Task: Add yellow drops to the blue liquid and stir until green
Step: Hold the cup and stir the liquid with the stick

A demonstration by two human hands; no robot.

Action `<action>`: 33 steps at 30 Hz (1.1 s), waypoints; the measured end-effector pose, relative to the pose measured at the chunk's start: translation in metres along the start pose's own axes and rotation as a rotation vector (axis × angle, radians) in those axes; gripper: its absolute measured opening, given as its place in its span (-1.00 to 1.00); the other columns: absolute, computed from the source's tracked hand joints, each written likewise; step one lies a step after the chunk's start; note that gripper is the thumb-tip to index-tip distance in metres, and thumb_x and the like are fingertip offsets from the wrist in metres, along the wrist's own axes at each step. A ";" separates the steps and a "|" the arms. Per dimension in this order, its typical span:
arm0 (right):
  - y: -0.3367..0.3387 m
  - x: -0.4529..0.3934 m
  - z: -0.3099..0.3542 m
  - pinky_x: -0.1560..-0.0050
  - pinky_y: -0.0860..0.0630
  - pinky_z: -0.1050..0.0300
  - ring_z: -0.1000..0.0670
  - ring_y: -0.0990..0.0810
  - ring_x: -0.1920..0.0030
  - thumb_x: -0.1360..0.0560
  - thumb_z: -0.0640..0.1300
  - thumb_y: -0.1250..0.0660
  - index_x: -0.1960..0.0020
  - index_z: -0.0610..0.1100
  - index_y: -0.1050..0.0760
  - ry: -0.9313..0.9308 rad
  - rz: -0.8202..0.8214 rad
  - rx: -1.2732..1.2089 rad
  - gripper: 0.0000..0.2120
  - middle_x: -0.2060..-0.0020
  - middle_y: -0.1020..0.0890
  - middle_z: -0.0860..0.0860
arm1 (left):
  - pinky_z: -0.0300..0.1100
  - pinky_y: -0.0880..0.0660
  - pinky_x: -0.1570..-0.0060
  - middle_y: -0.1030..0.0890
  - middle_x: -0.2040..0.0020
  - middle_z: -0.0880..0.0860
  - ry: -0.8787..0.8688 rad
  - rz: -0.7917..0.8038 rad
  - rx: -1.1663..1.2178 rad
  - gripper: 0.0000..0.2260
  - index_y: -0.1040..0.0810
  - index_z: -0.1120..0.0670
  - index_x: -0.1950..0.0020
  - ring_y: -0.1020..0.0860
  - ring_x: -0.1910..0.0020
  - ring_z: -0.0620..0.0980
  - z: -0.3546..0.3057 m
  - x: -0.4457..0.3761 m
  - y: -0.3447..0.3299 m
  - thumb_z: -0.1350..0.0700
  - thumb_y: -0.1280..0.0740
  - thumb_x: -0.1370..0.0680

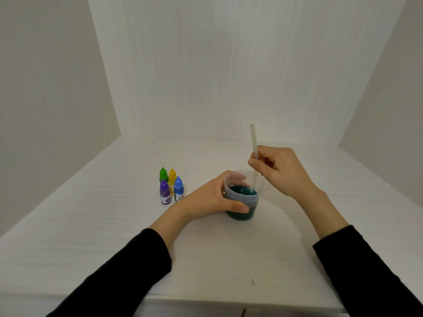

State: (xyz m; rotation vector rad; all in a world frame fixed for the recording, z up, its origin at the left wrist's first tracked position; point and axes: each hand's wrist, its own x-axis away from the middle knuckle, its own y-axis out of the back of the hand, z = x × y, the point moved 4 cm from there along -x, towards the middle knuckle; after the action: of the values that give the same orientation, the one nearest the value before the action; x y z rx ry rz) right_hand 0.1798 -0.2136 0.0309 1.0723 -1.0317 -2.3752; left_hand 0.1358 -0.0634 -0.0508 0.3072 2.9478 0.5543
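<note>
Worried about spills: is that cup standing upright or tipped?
Upright. The cup sits flat on the table, left hand steadying it, liquid level inside.

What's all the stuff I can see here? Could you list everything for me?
Cup: one, clear plastic, table centre, holding dark teal liquid.
Stirring stick: one, pale translucent, lower end dipped in the liquid.
Dropper bottles: four, left of the cup; green and yellow behind, purple and blue in front.
Table: one, white.
Sleeves: two, black.
Left hand: fingers wrapped around the cup.
Right hand: fingers pinching the stick.
</note>
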 end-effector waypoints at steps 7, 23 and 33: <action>0.001 0.004 0.009 0.34 -0.46 0.18 0.04 -0.51 0.42 -0.47 -0.22 -0.36 0.32 -0.01 -0.52 0.004 0.094 -0.290 -0.78 0.41 -0.59 0.01 | -0.35 -0.47 -0.11 -0.55 -0.22 -0.18 -0.008 -0.005 -0.001 -0.43 -0.38 -0.13 -0.30 -0.50 -0.18 -0.31 0.004 -0.002 0.001 0.12 -0.55 -0.39; -0.017 0.007 0.025 0.04 -0.58 0.19 0.03 -0.67 0.19 -0.47 -0.12 -0.39 0.05 -0.04 -0.61 0.006 0.259 -0.436 -0.93 0.23 -0.69 -0.01 | -0.47 -0.41 -0.09 -0.54 -0.11 -0.34 -0.069 0.008 -0.012 -0.45 -0.41 -0.35 -0.21 -0.47 -0.15 -0.39 -0.009 0.003 -0.002 0.12 -0.53 -0.39; -0.016 -0.004 0.013 0.16 -0.38 0.51 0.34 -0.53 0.17 -0.50 -0.12 -0.35 0.06 0.10 -0.53 -0.051 0.069 -0.180 -0.88 0.19 -0.61 0.22 | -0.16 -0.48 -0.25 -0.54 -0.25 -0.14 -0.020 0.008 0.000 -0.36 -0.37 -0.11 -0.34 -0.50 -0.25 -0.14 -0.002 0.000 -0.002 -0.04 -0.53 -0.32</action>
State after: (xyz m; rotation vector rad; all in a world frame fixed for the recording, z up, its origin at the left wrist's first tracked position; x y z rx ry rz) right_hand 0.1728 -0.1941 0.0274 0.9022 -0.8386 -2.3972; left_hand 0.1356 -0.0656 -0.0494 0.3234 2.9284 0.5489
